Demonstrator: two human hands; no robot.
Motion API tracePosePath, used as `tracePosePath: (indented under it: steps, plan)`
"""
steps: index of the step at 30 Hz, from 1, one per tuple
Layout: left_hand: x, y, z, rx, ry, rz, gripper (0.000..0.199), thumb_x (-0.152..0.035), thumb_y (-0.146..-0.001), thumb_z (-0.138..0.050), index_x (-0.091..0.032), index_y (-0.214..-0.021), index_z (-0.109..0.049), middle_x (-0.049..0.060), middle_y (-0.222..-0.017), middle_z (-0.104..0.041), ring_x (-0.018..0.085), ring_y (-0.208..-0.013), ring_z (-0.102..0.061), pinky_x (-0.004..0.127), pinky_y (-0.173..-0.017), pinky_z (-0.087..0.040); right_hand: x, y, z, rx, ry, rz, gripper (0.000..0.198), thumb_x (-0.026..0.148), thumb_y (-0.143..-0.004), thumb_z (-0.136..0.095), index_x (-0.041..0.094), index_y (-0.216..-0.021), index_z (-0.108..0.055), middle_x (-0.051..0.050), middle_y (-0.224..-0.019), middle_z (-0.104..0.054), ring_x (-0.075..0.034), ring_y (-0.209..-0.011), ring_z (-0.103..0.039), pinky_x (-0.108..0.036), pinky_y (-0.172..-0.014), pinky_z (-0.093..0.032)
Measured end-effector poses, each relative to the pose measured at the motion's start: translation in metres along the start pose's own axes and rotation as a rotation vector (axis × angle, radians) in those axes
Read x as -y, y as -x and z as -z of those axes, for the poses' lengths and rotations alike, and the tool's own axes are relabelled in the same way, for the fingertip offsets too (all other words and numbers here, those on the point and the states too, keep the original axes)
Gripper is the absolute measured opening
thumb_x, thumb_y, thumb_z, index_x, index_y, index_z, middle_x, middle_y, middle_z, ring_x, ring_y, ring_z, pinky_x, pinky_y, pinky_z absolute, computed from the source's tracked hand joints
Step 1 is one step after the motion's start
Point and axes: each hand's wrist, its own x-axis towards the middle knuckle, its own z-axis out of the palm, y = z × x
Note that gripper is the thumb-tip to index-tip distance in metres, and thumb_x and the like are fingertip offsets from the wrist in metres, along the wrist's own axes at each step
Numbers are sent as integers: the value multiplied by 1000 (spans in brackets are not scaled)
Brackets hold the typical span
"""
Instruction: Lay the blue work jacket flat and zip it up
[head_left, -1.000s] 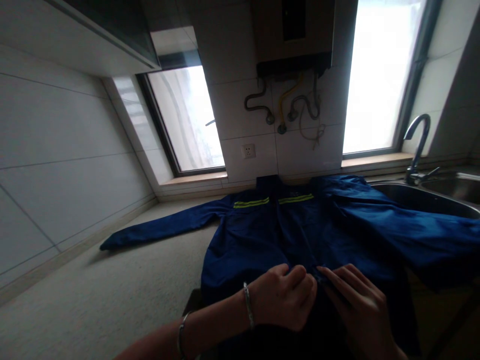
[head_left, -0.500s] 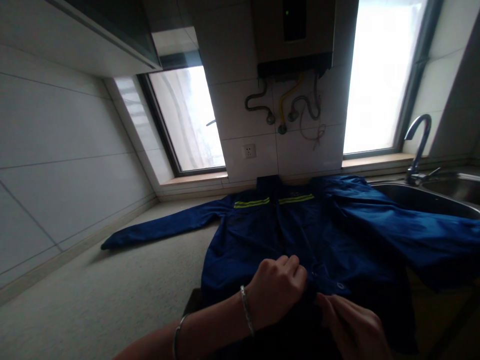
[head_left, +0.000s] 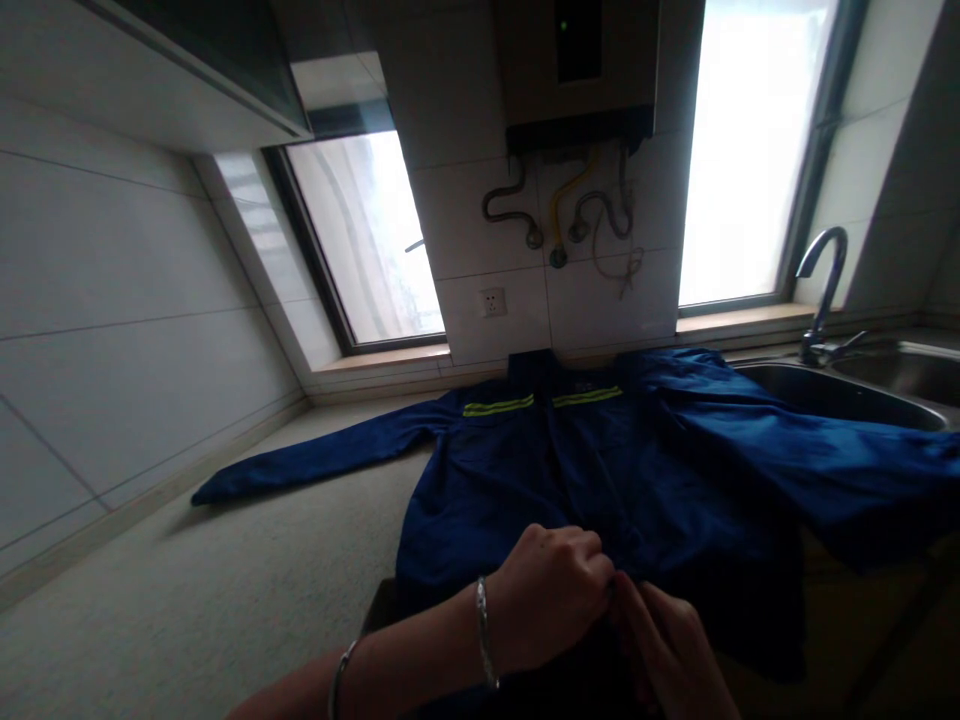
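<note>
Blue work jacket (head_left: pixel 600 470) with yellow reflective stripes lies spread on the countertop (head_left: pixel 225 600) at centre frame, one sleeve draped toward the sink (head_left: pixel 847 395) at right. Left hand (head_left: pixel 547 595) and right hand (head_left: pixel 667 650) pinch its front edges at the lower centre.

My right hand (head_left: pixel 667 650) runs off the bottom edge. My left hand (head_left: pixel 547 595) covers the dark blue cloth work jacket's (head_left: pixel 600 470) front closure, so I can't tell what the fingers pinch.
</note>
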Motion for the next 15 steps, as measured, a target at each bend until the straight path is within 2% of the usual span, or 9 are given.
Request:
tracePosePath:
  steps: [4,8,10,12,15]
  plan:
    - [0,2,5,2,22,-93,16,-25,-88,-47,-15,-81,-58,4,-84,-62,15,-76,-60,22,-60,-44,3,4,-6,70,-194,-201,63,75,-76,-42,16,-60,-57,-2,-48,-50,-8,-34,-42,-19,-33,-32]
    - [11,3,21,121,262,-94,19,-34,-83,-56,-20,-93,-63,1,-88,-64,11,-72,-61,19,-62,-43,5,12,-16,8,-240,-236,62,76,-72,-47,15,-60,-56,-1,-47,-50,-9,-35,-45,-18,-34,-36]
    - [16,1,25,131,337,-88,20,-29,-88,-49,-19,-93,-65,1,-86,-65,9,-71,-61,17,-63,-42,3,15,-22,-59,-208,-192,62,74,-75,-44,15,-60,-56,-1,-49,-51,-9,-35,-45,-18,-34,-36]
    - [16,-2,24,93,364,-34,25,-29,-91,-43,-17,-90,-65,2,-82,-65,9,-70,-60,17,-62,-41,0,16,-27,-114,-136,-72,62,68,-83,-38,15,-59,-57,-1,-48,-51,-8,-34,-44,-18,-34,-38]
    - [11,-6,16,83,368,70,40,-54,-82,-53,-15,-82,-63,2,-70,-63,12,-61,-59,18,-54,-37,-6,17,-28,-167,24,190,59,59,-89,-34,17,-57,-60,-3,-47,-53,-10,-38,-49,-19,-39,-43]
